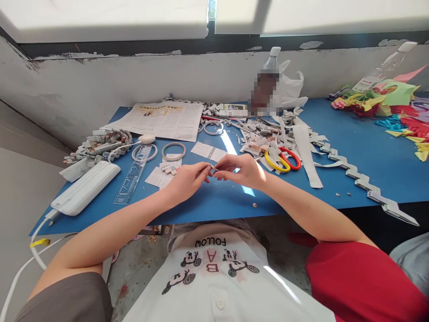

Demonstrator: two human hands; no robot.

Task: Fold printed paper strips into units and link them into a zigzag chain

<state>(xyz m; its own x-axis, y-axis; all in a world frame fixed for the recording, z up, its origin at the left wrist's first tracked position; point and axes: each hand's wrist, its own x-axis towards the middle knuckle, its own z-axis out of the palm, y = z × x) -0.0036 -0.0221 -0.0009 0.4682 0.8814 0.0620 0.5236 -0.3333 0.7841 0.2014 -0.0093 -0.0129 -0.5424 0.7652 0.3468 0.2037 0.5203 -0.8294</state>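
Blue surface (pixel 338 192) bears a newspaper sheet (pixel 169 118) at far left. Left hand (pixel 188 180) and right hand (pixel 244 170) meet near centre, left of the scissors (pixel 287 167), fingers of both clamped on a small thin piece (pixel 213 167), apparently folded paper, above the surface.

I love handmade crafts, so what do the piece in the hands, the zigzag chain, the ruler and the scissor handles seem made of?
Piece: perhaps paper, thin and grey; too small to be sure.
Chain: matt paper, probably newsprint; sharp folds and greyish faces show.
Ruler: clear, smooth, likely plastic; the blue table shows through.
Handles: probably smooth plastic, from their solid red and yellow.
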